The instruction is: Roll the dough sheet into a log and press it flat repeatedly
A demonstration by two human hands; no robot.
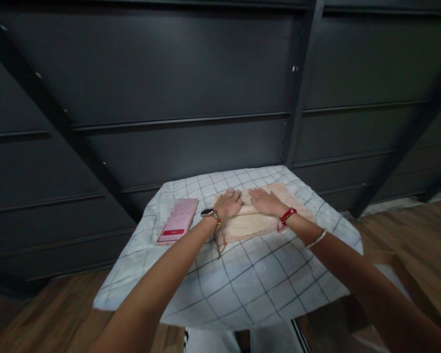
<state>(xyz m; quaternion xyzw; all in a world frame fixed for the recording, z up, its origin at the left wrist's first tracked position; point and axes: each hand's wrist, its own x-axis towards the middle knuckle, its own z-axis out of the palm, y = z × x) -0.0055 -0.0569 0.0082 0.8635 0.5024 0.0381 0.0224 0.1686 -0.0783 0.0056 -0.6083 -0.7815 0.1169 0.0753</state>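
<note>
A peach-coloured cloth [248,226] with ragged-looking edges lies on a white checked table cover [238,274], a raised fold running across its middle. My left hand [229,204] rests on the left part of the cloth, palm down, fingers stretched out. On the right, my right hand [267,201] lies flat on the same cloth, its fingers pointing toward the left hand. Neither hand grips the cloth. What lies under the palms is hidden.
A phone [178,220] with a lit pink screen lies on the table cover to the left of my hands. Behind the table stands a dark metal panel wall [191,73]. An open cardboard box [393,269] sits on the wooden floor [407,230] at the right.
</note>
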